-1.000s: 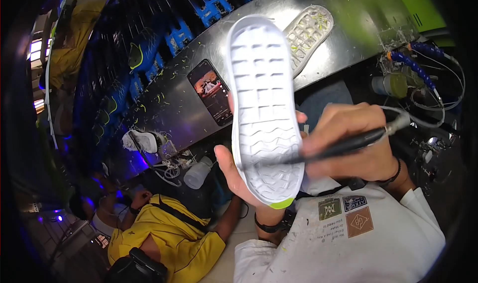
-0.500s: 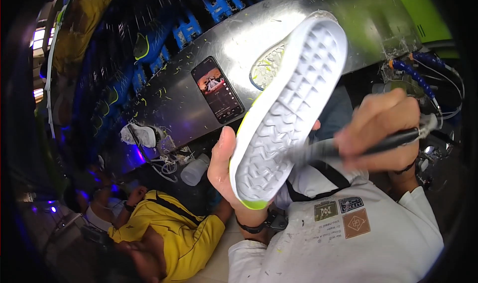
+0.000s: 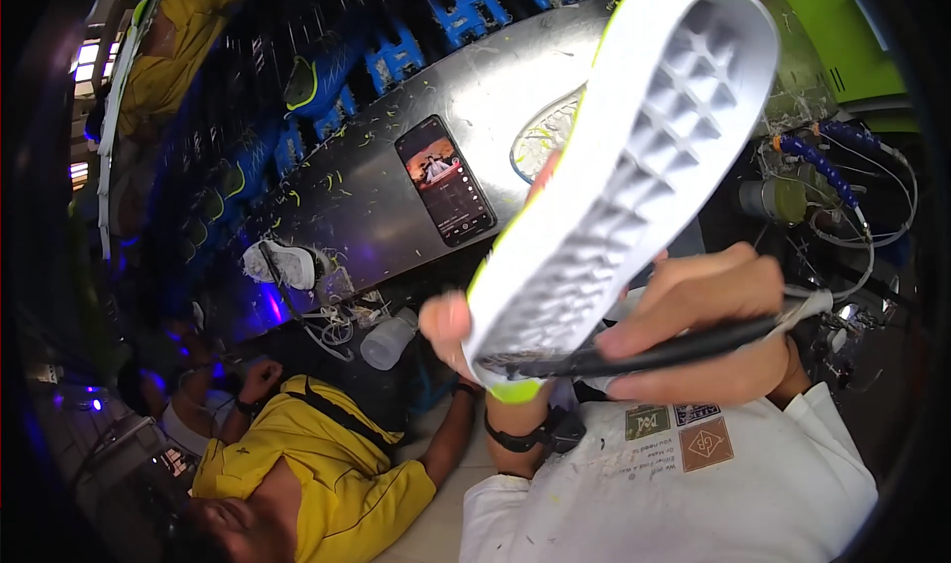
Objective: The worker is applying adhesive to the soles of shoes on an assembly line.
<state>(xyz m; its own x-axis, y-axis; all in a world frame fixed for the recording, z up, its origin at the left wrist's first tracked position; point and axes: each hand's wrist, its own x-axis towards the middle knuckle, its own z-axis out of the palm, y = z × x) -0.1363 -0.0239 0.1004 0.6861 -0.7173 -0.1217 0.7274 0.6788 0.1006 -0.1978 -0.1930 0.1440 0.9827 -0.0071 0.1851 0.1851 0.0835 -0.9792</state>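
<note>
A white shoe sole [image 3: 634, 182] with lime-green edging is tilted up in front of me, its hollow, ridged and waffle-patterned inside facing me. My left hand [image 3: 446, 325] grips its near end, thumb outside the left rim and the other fingers mostly hidden behind. In my right hand [image 3: 698, 325] is a slim black brush-like tool [image 3: 654, 357], whitish and crusted at its rear end, beside a thin hose. Its dark tip lies inside the sole's near end, close to the green patch. Behind the sole, a pale patch [image 3: 548, 142] with a dark rim sits on the metal bench.
A phone [image 3: 446, 182] with a lit screen lies on the metal bench [image 3: 347, 202] among lime scraps. Blue racks [image 3: 396, 63] line the far side. A white container [image 3: 388, 340] is at the near edge, blue hoses [image 3: 822, 172] at right. A person in yellow [image 3: 327, 464] sits at left.
The sole has risen toward the camera and tilted. My right hand has brought the tool's tip from the sole's middle edge down into its near end.
</note>
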